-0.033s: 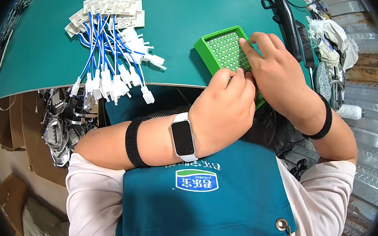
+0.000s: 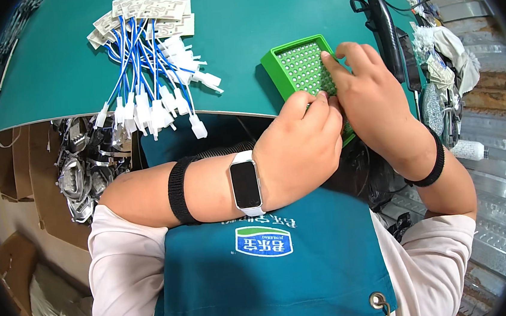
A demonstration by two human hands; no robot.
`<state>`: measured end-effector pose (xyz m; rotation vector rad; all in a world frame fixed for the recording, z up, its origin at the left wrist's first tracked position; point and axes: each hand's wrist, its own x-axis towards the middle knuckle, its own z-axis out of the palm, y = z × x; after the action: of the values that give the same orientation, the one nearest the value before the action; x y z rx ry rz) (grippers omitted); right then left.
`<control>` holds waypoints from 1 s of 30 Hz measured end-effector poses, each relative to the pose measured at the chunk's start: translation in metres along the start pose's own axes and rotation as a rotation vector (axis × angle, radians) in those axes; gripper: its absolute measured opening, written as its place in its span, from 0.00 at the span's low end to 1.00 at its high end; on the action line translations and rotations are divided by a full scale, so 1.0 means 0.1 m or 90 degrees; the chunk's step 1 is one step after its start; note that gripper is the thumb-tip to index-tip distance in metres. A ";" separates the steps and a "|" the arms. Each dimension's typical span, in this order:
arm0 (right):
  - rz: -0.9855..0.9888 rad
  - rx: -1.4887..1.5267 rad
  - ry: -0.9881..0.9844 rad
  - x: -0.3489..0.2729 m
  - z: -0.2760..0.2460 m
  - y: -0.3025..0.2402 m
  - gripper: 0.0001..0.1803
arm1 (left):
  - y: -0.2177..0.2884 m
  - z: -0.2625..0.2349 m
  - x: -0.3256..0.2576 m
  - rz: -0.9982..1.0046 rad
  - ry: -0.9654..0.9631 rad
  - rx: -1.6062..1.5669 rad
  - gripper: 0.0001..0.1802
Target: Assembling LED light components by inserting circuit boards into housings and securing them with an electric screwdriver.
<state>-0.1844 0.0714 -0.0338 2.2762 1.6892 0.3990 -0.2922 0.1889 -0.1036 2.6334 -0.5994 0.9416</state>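
Note:
A bright green rectangular tray (image 2: 280, 74) lies at the right front of the green table, reaching past its edge. Rows of small pale round pieces fill it. My left hand (image 2: 299, 139), with a white-banded watch on its wrist, is over the tray's near part. Its thumb and forefinger are pinched together at the pieces; what they hold, if anything, is too small to make out. My right hand (image 2: 374, 96) curls over the tray's right side, its forefinger resting inside by the rim. The hands hide the tray's near right portion.
Left on the green table (image 2: 235, 21) lies a bundle of blue and white wires (image 2: 130, 60) with white connectors and flat pale boards. A black corded tool (image 2: 381, 26) lies right of the tray. Metal parts (image 2: 77, 179) fill a box below left; plastic-wrapped items (image 2: 432, 106) line the right.

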 end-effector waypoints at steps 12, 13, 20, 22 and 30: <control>0.097 0.266 0.056 0.12 0.16 0.24 0.06 | -0.02 -0.01 -0.01 0.001 -0.038 -0.010 0.14; 0.096 0.252 0.039 0.15 0.15 0.24 0.05 | -0.02 -0.02 -0.02 0.002 -0.048 -0.011 0.14; 0.105 0.315 0.000 0.24 0.15 0.32 0.05 | -0.02 0.01 -0.03 -0.004 -0.019 -0.002 0.15; 0.115 0.314 0.009 0.24 0.17 0.30 0.05 | -0.02 0.00 -0.04 0.000 -0.028 0.004 0.15; 0.112 0.264 0.068 0.21 0.24 0.27 0.02 | -0.06 0.01 -0.03 0.012 -0.035 -0.008 0.14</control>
<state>-0.1462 0.0829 -0.0444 2.7586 1.7621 0.2236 -0.2906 0.1943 -0.1071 2.6546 -0.6415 0.8710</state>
